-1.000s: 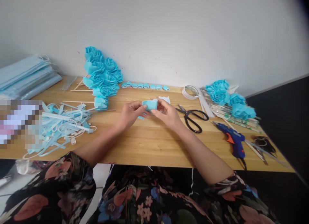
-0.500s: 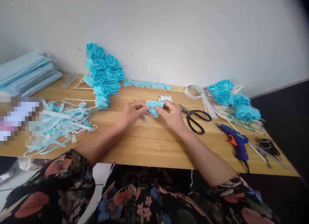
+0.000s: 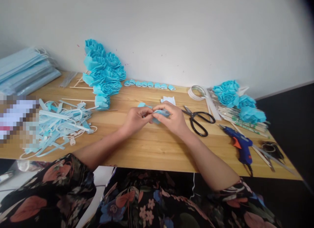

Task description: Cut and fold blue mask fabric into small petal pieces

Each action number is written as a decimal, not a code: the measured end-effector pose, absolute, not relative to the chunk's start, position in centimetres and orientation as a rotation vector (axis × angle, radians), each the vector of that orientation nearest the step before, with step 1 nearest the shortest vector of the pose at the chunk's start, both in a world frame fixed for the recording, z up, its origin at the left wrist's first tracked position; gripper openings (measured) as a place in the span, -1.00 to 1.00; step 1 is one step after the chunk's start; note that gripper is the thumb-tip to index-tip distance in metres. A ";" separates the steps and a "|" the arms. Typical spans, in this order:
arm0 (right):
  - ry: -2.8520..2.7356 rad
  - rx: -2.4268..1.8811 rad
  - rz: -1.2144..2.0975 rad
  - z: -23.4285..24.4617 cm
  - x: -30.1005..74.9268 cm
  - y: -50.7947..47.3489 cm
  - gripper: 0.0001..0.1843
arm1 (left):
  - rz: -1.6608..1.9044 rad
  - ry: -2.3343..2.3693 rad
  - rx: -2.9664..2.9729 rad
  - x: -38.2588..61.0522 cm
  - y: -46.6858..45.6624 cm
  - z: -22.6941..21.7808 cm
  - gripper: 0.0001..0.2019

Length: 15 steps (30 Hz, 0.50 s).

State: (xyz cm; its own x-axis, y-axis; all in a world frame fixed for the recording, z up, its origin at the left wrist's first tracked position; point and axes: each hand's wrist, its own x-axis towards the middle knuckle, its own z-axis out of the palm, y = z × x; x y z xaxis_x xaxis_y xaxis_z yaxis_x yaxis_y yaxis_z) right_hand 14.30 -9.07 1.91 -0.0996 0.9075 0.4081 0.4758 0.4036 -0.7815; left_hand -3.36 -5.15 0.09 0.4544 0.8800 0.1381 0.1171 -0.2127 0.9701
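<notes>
Between my hands, over the middle of the table, is a small piece of light blue fabric [image 3: 162, 113], partly covered by fingers. My left hand [image 3: 138, 120] pinches its edge from the left, with thumb and fingertips together. My right hand [image 3: 171, 118] is curled round it from the right, its fingertips meeting those of the left. Another bit of blue fabric [image 3: 142, 105] shows just behind the left fingers. A white piece [image 3: 169, 99] lies on the table beyond my right hand. Black-handled scissors [image 3: 199, 120] rest to the right.
Blue fabric roses on sticks [image 3: 105, 71] stand back left, above a heap of cut strips [image 3: 61, 123]. A row of small folded blue pieces [image 3: 147, 84] runs along the wall. A tape roll [image 3: 196, 93], more roses [image 3: 228, 92] and a blue glue gun [image 3: 239, 143] are at right.
The blue fabric was spread flat and facing me; now it is bunched and mostly covered. My fingertips have come together, and the right fingers have curled over it.
</notes>
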 end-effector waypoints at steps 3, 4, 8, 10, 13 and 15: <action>-1.703 -1.202 0.486 2.0 14.3 -9.1 -0.82 | 0.881 0.869 1.714 -3.4 -5.3 0.0 -0.77; -1.669 -1.213 0.478 2.1 14.4 -9.1 -0.81 | 0.866 0.870 1.716 -3.4 -5.4 0.0 -0.78; -1.535 -1.251 0.507 2.0 15.1 -8.8 -0.81 | 0.829 0.899 1.752 -3.5 -5.4 0.2 -0.79; -1.503 -1.239 0.544 1.9 15.3 -8.7 -0.80 | 0.807 0.898 1.772 -3.5 -5.4 0.3 -0.79; -1.465 -1.228 0.589 1.6 15.4 -8.5 -0.79 | 0.783 0.889 1.783 -3.5 -5.4 0.2 -0.78; -1.461 -1.242 0.599 1.6 15.3 -8.5 -0.79 | 0.807 0.866 1.809 -3.5 -5.2 0.2 -0.78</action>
